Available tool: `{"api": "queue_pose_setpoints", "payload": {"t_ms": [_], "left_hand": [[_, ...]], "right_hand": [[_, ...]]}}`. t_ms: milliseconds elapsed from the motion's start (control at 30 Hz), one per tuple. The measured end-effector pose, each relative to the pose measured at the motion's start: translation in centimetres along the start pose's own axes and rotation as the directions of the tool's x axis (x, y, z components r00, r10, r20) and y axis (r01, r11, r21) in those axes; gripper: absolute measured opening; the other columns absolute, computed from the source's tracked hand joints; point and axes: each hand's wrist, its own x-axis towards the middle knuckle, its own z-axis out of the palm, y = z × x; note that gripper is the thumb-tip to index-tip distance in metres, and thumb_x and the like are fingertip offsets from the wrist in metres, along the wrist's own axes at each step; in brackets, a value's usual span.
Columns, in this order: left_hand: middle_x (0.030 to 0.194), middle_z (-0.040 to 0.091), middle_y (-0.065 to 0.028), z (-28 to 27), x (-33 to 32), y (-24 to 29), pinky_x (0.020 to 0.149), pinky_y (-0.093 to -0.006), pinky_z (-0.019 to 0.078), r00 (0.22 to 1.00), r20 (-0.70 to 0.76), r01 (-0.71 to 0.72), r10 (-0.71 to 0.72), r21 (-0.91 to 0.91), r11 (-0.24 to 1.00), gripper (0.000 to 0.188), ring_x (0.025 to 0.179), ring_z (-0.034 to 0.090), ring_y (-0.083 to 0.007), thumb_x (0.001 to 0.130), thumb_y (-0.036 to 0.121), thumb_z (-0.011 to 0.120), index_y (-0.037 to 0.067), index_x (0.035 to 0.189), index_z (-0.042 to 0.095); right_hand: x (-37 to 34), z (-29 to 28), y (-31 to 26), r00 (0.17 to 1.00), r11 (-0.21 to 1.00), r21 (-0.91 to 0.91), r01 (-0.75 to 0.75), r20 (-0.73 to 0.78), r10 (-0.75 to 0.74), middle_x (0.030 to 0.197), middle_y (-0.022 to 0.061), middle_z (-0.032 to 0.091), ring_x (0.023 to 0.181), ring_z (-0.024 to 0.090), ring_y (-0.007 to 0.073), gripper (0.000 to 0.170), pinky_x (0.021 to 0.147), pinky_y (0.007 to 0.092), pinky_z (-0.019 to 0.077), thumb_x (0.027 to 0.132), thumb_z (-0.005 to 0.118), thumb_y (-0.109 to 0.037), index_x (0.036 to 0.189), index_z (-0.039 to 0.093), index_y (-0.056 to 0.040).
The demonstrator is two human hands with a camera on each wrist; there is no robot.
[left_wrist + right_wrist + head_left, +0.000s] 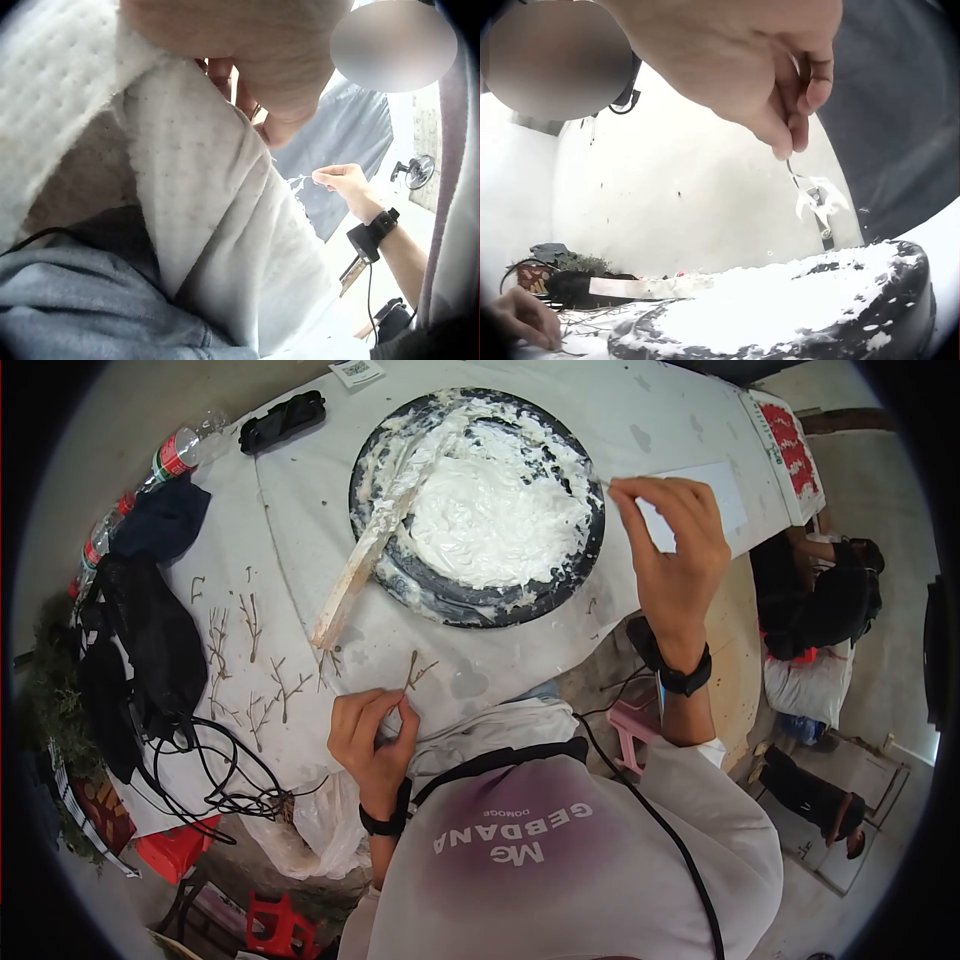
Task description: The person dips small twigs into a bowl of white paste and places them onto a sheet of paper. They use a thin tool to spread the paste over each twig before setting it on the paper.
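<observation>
The right hand (688, 555) is raised, pinching between thumb (780, 144) and fingertip (799, 139), its forearm (688, 715) reaching forward. The left hand (370, 745) pinches too, lower and nearer the torso (600, 885).

The person's top (570, 860) reads "MG", "GEBDANA" and "DOMOGE" (all upside down). The bottle label (175, 457) is too small to read.

white-covered table (300, 550), cluttered tbh, big black dish (480, 617) of white goop (500, 520), loose twigs (285, 695), black bag (165, 635), tangled cables (215, 770), dark cloth (162, 520), couple bottles (175, 452), black case (283, 422), QR card (357, 372), paper (734, 505), some red-and-white thing (788, 455) at one end
</observation>
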Motion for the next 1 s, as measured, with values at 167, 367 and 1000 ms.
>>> {"api": "queue_pose_setpoints", "payload": {"t_ms": [167, 367, 1000], "left_hand": [[0.092, 0.073, -0.0076, 0.2, 0.1, -0.1, 0.071, -0.0356, 0.0537, 1.000, -0.016, -0.009, 0.009, 0.006, 1.000, 0.028, 0.082, 0.068, -0.0268, 0.071, -0.009, 0.082, 0.005, 0.094, 0.077], [0.093, 0.074, -0.0086, 0.1, 0.0, 0.0, 0.074, -0.0342, 0.0538, 1.000, 0.001, 0.005, -0.005, 0.011, 1.000, 0.025, 0.083, 0.068, -0.0259, 0.073, -0.009, 0.082, 0.003, 0.094, 0.077], [0.093, 0.074, -0.0092, 0.2, 0.0, 0.3, 0.074, -0.0336, 0.0539, 1.000, 0.013, 0.017, -0.017, 0.053, 0.998, 0.020, 0.083, 0.067, -0.0253, 0.078, -0.008, 0.080, 0.002, 0.094, 0.077]], "right_hand": [[-1.3, 2.5, 0.9, 0.994, 0.987, 0.128, -0.095, 0.074, 0.086, 0.098, 0.0061, 0.081, 0.094, 0.070, 0.0227, 0.017, 0.082, 0.0336, 0.0557, 0.086, 0.086, -0.002, 0.103, 0.083, -0.0051], [-2.6, 2.0, 0.9, 0.936, 0.967, 0.088, -0.240, 0.284, 0.206, 0.097, 0.0070, 0.081, 0.092, 0.070, 0.0226, 0.017, 0.080, 0.0333, 0.0554, 0.086, 0.087, -0.005, 0.103, 0.085, -0.0064], [-4.0, 1.2, 5.6, 0.731, 0.595, 0.434, -0.676, 0.292, 0.617, 0.101, 0.0070, 0.082, 0.092, 0.069, 0.0112, 0.019, 0.086, 0.0254, 0.0533, 0.097, 0.083, -0.011, 0.110, 0.083, 0.0030]]}}
